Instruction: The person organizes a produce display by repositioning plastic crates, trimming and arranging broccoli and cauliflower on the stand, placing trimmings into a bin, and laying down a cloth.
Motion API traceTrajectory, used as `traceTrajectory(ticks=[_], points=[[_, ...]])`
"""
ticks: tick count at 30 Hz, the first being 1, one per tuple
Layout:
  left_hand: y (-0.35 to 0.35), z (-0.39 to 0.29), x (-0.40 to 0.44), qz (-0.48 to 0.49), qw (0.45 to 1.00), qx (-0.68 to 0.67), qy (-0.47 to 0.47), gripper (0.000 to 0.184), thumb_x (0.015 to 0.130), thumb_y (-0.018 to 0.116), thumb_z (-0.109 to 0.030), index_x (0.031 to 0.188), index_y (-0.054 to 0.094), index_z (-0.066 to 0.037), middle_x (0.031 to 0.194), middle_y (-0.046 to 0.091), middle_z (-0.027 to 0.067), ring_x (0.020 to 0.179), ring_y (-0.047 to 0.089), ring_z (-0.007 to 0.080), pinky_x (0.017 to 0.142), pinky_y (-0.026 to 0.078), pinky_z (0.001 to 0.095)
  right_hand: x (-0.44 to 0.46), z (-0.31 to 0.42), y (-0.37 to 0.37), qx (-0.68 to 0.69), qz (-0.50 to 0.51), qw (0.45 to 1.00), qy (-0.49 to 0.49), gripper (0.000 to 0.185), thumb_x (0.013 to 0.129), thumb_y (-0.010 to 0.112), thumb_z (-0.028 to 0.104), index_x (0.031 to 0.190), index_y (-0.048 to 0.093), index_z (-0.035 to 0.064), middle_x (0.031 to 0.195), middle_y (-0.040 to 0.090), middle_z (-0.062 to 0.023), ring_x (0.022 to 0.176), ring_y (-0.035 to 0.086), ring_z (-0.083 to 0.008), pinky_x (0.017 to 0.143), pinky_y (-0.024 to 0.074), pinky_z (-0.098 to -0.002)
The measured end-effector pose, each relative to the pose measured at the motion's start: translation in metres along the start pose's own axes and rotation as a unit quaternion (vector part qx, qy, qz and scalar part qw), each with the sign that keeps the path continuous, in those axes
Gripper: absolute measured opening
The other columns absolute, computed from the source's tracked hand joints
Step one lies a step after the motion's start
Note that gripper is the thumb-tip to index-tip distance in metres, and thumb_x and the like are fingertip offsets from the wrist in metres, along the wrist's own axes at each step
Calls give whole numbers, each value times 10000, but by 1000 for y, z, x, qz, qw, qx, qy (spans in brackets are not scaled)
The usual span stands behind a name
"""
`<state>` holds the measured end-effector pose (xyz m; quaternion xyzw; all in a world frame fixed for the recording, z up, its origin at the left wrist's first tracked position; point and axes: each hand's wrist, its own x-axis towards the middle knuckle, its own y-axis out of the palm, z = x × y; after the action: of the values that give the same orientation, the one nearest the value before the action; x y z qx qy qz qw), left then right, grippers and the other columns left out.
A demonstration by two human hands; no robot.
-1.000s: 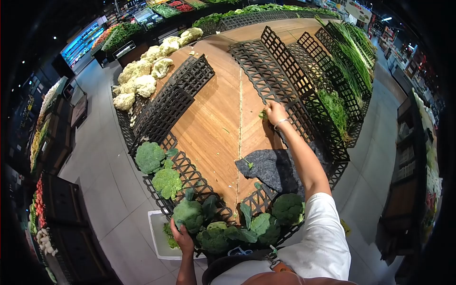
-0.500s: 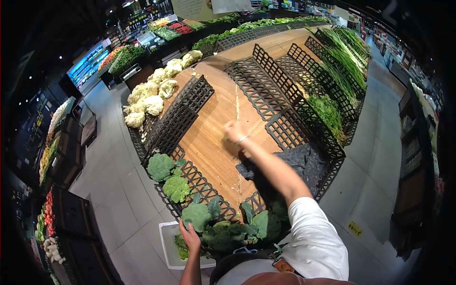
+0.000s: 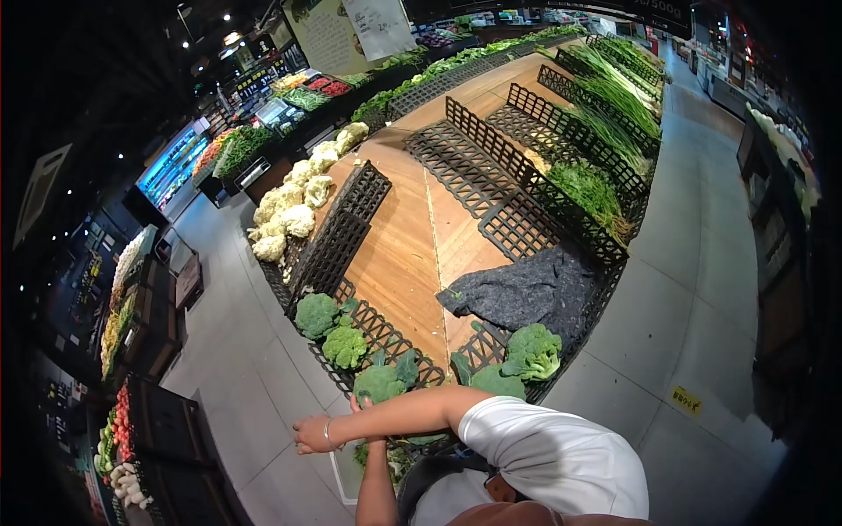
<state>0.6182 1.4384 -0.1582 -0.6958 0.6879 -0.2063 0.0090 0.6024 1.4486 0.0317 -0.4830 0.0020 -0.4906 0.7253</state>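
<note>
My right forearm reaches across to the left, over my left wrist. My right hand (image 3: 313, 434) hangs above the floor beside a white box (image 3: 348, 484), its fingers curled; what they hold, if anything, is too small to tell. Partly hidden by that forearm, my left hand (image 3: 365, 410) holds the lower side of a broccoli head (image 3: 378, 384) at the near table edge. Two more broccoli heads (image 3: 317, 316) (image 3: 345, 347) sit to the left. On the right a broccoli (image 3: 532, 351) leans beside another (image 3: 497, 381). Green pieces lie in the white box.
A dark grey cloth (image 3: 526, 289) lies crumpled on the wooden tabletop (image 3: 399, 241). Black lattice dividers (image 3: 345, 232) stand beside cauliflowers (image 3: 298, 221). More racks (image 3: 491, 140) hold leafy greens (image 3: 586, 188) at the right. A yellow label (image 3: 687, 401) is on the floor.
My right hand has swung from the tabletop by the right racks, across the wood, to the left beside the white box. My left hand stays at the broccoli. The view has shifted.
</note>
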Motion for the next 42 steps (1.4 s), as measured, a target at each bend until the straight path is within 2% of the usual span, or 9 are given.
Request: traceTrajectory(ticks=[3,6,9,11,13,18,27,33,42], points=[[5,12,4,-19,997,-58,-46,535,949,502,-291,1362,331,3,1239,481,158,1088,478,241,948,366,367,12,3,-7,-70,156,984,42,213,794,586,223,920,648,63,836,668,-116,823,655,-320,780,480,-461],[4,-36,-2,-20,997,-43,-57,504,946,512,-250,1357,342,-12,1252,472,153,1090,481,236,934,378,356,3,-9,-1,-111,101,988,42,223,794,580,206,964,629,70,843,664,-103,853,655,-309,854,427,-491],[-11,96,16,59,991,79,91,475,924,516,-200,1329,355,-10,1192,538,149,1081,521,253,929,394,388,-12,-27,-17,-146,83,986,4,188,789,583,221,917,622,88,766,662,-70,799,654,-287,820,395,-474],[-16,97,8,68,996,-49,-4,463,942,503,-216,1336,363,-17,1239,502,159,1108,506,253,940,383,360,-23,-34,-52,-149,90,984,39,160,777,592,229,886,623,115,731,657,-56,751,646,-265,785,373,-439],[-22,9,-1,107,973,187,85,473,969,453,-271,1351,345,-14,1290,470,196,1167,480,284,979,358,366,-38,-50,-92,-182,108,976,59,135,767,600,242,844,627,136,691,647,-42,668,622,-234,716,336,-380],[-4,-74,-8,28,988,124,-85,546,977,408,-369,1384,303,-22,1381,390,226,1258,394,360,1029,306,398,-129,-97,-216,-174,-109,967,152,241,766,572,336,849,652,124,623,629,-103,615,622,-286,647,462,-399],[-3,-82,-8,30,988,119,-96,565,975,408,-383,1396,297,-22,1386,384,219,1269,381,350,1033,298,386,-386,-122,-339,-360,-97,671,640,681,678,758,388,1269,470,212,1179,560,-81,1112,508,-316,861,417,-479],[-3,-75,-9,21,988,119,-99,544,970,427,-358,1381,321,-17,1368,410,225,1261,400,352,1025,313,384,-396,-124,-322,-292,-101,720,621,826,630,804,377,1338,405,231,1339,446,-92,1202,446,-318,915,408,-485],[-3,-83,-7,5,986,127,-107,515,957,464,-305,1362,349,-9,1353,424,232,1250,409,364,1024,319,396,-250,-170,-289,-202,-157,863,435,308,758,703,269,980,613,76,976,644,-131,936,601,-324,814,481,-403]])
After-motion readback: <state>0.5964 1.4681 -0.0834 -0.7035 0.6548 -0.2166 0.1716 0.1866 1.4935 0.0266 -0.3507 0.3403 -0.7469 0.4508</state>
